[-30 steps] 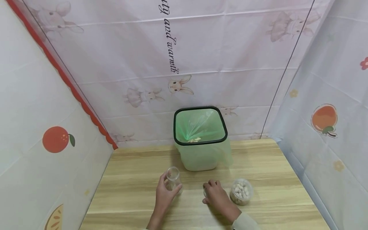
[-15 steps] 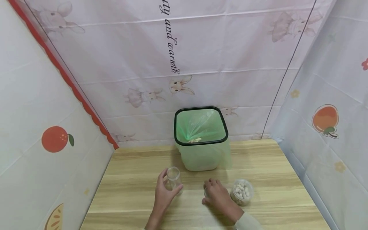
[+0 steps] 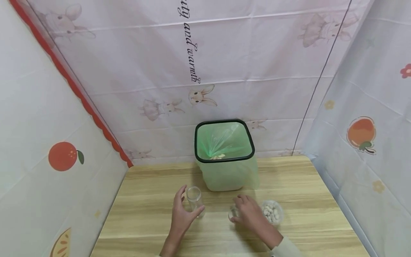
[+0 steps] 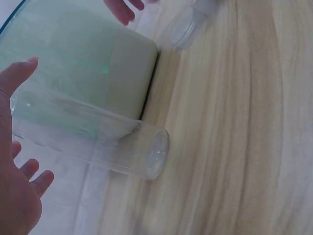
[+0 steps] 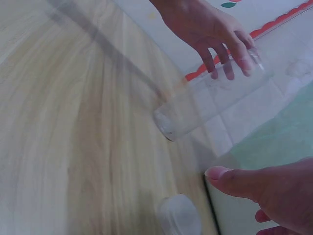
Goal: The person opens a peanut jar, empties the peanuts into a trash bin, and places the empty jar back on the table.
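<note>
Since moments before, the right hand [image 3: 251, 212] had eased off the clear lid [image 5: 181, 216] on the table [image 3: 212, 237], fingers apart. Leftward, a tall clear jar [image 3: 194, 202] stood upright within the left hand [image 3: 182, 215], thumb and fingers parted; behind stood a green bin [image 3: 226, 175].

Small cloth-lined booth; home or workplace, you can't tell. Back sheet [image 3: 269, 53] at your 12 o'clock: pale pink, rabbit prints [image 3: 200, 96], black lettering [image 3: 191, 53] running sideways. Left sheet [image 3: 35, 89] at your 10: white, red fruit print [image 3: 62, 156]. Right sheet [image 3: 379, 85] at your 2: orange fruit print [image 3: 361, 132]. Wood-grain desk [image 3: 147, 200] before you, between the side sheets. Household-type bin [image 3: 224, 175], green bag liner [image 3: 221, 141], on its 12 o'clock side.
</note>
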The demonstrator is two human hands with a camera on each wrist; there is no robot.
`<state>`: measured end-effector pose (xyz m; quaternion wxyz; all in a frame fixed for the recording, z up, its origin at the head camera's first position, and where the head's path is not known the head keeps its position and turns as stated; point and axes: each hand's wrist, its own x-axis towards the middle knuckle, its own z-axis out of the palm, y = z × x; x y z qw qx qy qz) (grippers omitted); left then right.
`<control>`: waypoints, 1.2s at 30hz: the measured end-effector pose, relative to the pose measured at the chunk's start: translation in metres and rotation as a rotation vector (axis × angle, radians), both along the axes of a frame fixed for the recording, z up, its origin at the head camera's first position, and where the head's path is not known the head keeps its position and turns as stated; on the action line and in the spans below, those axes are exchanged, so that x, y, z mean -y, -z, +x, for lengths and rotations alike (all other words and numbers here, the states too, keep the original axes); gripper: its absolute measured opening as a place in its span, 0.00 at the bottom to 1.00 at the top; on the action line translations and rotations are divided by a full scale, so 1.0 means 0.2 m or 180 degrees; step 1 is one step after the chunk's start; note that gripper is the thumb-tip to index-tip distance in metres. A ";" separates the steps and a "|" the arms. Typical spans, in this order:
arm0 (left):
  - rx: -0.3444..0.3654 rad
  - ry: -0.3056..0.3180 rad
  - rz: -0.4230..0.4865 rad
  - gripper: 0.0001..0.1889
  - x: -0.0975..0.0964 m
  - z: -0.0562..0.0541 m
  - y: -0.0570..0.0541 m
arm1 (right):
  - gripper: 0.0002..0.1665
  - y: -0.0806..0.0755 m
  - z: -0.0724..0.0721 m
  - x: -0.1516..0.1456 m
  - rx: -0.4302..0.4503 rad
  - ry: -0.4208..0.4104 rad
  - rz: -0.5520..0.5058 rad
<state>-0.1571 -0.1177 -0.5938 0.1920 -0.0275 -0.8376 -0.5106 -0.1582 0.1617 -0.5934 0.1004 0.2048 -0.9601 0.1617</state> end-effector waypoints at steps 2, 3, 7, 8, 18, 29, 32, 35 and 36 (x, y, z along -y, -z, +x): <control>-0.0041 -0.0026 -0.0040 0.57 0.00 0.00 -0.02 | 0.43 -0.02 0.00 -0.02 -0.0053 -0.0037 0.0042; -0.0058 -0.0030 -0.0044 0.57 0.00 0.00 -0.02 | 0.43 -0.03 0.00 -0.03 -0.0063 -0.0046 0.0062; -0.0116 -0.0025 -0.0057 0.58 -0.01 0.00 -0.05 | 0.43 -0.06 0.00 -0.07 -0.0044 -0.0006 0.0191; -0.0125 -0.0016 -0.0064 0.58 -0.01 0.00 -0.06 | 0.43 -0.07 0.00 -0.08 -0.0024 0.0017 0.0203; -0.0666 0.0006 -0.0315 0.60 -0.01 -0.03 -0.09 | 0.43 -0.14 0.03 -0.16 0.0281 0.0022 0.0084; -0.1342 0.0207 -0.0788 0.59 -0.07 -0.04 -0.14 | 0.43 -0.14 0.05 -0.25 0.0198 0.0093 0.0255; -0.1690 0.0233 -0.1034 0.58 -0.09 -0.05 -0.16 | 0.43 -0.13 0.06 -0.27 0.0178 0.0116 0.0296; -0.1952 0.0284 -0.1211 0.56 -0.12 -0.05 -0.19 | 0.44 -0.13 0.06 -0.29 0.0227 0.0139 0.0330; -0.2016 0.0309 -0.1263 0.55 -0.13 -0.04 -0.20 | 0.44 -0.13 0.06 -0.30 0.0255 0.0144 0.0335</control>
